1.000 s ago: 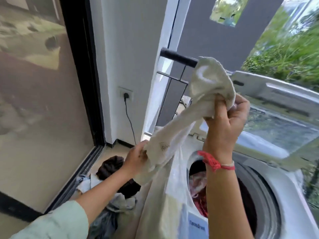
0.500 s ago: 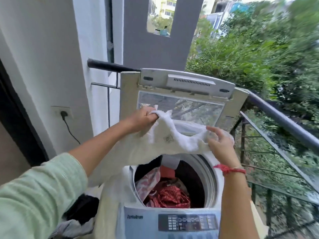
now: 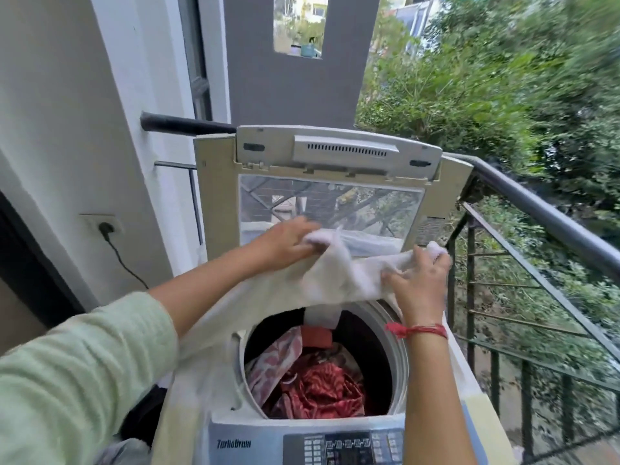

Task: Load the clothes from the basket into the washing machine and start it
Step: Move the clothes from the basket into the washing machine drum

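Two hands, left [image 3: 285,241] and right [image 3: 419,283], each clamp one white cloth [image 3: 332,280] above the washer [image 3: 399,333]; red clothes [image 3: 318,387] inside; lid [image 3: 330,182] upright behind.

Counts of the things on the balcony

Two hands are seen, a left hand [image 3: 285,241] and a right hand [image 3: 419,283], both closed on one white cloth [image 3: 332,276]. One washing machine [image 3: 228,391] is counted, with one raised lid [image 3: 332,182] and one control panel [image 3: 345,448]. At least two garments are made out in the drum: one red patterned piece [image 3: 322,387] and one pink patterned piece [image 3: 273,360]. One red thread [image 3: 417,330] is worn on one wrist. One wall socket [image 3: 102,224] with one plug and one railing [image 3: 543,209] are counted.
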Tool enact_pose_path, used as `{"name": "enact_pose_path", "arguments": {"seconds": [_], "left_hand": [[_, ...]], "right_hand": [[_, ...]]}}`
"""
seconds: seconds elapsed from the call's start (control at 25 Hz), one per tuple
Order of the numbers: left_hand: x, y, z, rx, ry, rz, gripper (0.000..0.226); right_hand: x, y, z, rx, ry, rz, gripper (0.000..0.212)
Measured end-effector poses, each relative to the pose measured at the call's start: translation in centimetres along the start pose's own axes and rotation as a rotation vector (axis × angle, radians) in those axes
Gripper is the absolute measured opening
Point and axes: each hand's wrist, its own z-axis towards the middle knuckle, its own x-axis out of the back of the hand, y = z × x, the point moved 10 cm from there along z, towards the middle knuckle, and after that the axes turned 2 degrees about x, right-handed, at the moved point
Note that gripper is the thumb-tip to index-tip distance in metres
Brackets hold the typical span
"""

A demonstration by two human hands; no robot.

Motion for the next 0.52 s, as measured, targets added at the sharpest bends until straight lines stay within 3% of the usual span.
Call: {"name": "enact_pose_path", "arguments": {"seconds": [0.12,0.2,0.28,0.4,0.48,0.52], "left_hand": [[4.8,4.0,2.8,-0.104,0.379,-0.149,0.057],[5.1,4.5,2.8,-0.149,0.42,-0.193,0.043],[2.0,2.2,2.0,-0.073,0.285,-0.182,0.047],[-8.1,-5.6,-2.0,0.2,-0.164,-0.054,0.074],[-14.0,-9.7,-5.4,0.314,-0.379,-0.027,0.06],[-15.3,-11.4,-6.2,0.38,-0.392,-0.06,0.046]], "right_hand": [[3.7,-0.5,1.2,-0.001,0.186,0.008,0.041],[5.4,0.6,2.0,-0.01,0.271,0.047,0.035],[4.2,2.8,2.6,-0.037,0.179,0.062,0.028],[-3.6,6.3,0.5,-0.101,-0.344,0.03,0.016],[-8.0,8.3,-2.3,-0.192,-0.57,0.101,0.018],[-9.6,8.9,-3.0,-0.2,-0.587,0.105,0.022]]}}
